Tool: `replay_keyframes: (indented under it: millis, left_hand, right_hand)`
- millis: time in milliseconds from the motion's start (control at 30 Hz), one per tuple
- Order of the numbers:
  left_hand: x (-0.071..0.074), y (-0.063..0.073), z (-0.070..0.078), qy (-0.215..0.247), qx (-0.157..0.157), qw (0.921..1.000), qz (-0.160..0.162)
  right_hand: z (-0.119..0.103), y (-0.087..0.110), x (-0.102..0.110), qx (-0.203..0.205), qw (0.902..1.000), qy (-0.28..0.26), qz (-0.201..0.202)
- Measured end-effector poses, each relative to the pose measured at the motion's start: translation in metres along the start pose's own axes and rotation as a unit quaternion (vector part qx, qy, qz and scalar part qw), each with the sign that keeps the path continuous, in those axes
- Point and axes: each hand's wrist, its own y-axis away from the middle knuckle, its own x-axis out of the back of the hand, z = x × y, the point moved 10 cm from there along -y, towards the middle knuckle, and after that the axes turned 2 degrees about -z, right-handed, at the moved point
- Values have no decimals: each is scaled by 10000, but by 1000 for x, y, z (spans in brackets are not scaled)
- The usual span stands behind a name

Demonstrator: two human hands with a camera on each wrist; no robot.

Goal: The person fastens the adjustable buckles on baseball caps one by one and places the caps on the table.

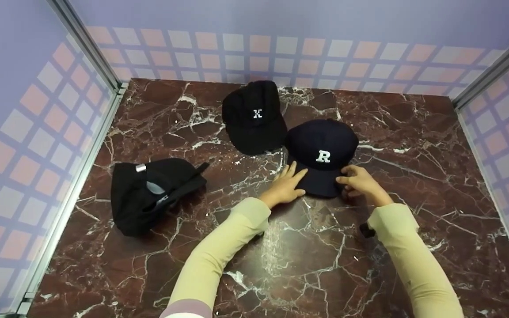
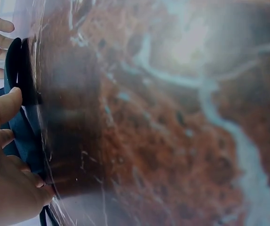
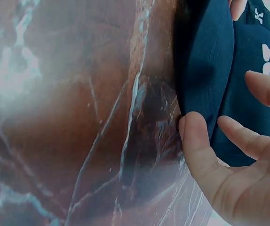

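A navy baseball cap with a white letter R (image 1: 324,156) sits upright, its brim (image 1: 318,183) toward me. At the brim's left side, my left hand (image 1: 286,183) lies with fingers spread, touching the edge. My right hand (image 1: 358,182) is at the right side of the brim, fingers loosely bent. In the right wrist view, the right thumb (image 3: 195,132) touches the brim edge and the other fingers stay apart from it. The left wrist view shows the left thumb (image 2: 5,106) beside the brim; the remaining left fingers are partly hidden.
A black cap with a white X-like mark (image 1: 256,117) stands behind, touching or nearly touching the navy cap. Another black cap (image 1: 153,194) lies on its side at the left, its inside and strap showing. Panels (image 1: 259,48) wall the marbled table (image 1: 413,145) at the back and sides.
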Motion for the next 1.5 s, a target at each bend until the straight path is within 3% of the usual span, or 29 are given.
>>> replay_keyframes:
  millis: [333, 600, 833, 967, 1100, 1200, 1333, 1500]
  left_hand:
    - [8, -8, -6, -113, 219, 9992, 322]
    - [14, -12, -14, -198, 586, 9952, 756]
    - [19, -13, -14, -233, 682, 9933, 906]
    - [20, -14, -14, -186, 605, 9946, 822]
    - [24, -13, -18, -137, 413, 9971, 632]
    - [33, -11, -22, -108, 184, 9983, 549]
    - [56, -8, -29, -243, -39, 9975, 656]
    - [85, -3, -54, -409, 190, 9959, 782]
  right_hand:
    - [-9, -5, -3, 115, 9994, 214, 248]
    - [-17, -12, -1, 429, 9947, 425, 835]
    - [-19, -18, 4, 707, 9887, 427, 1254]
    - [-13, -19, 7, 634, 9897, 18, 1284]
    - [-1, -19, 11, 366, 9890, -797, 1193]
    - [5, -19, 13, 245, 9862, -1136, 1179]
    - [7, -19, 15, 268, 9857, -1145, 1210]
    - [7, -19, 15, 298, 9842, -1179, 1286]
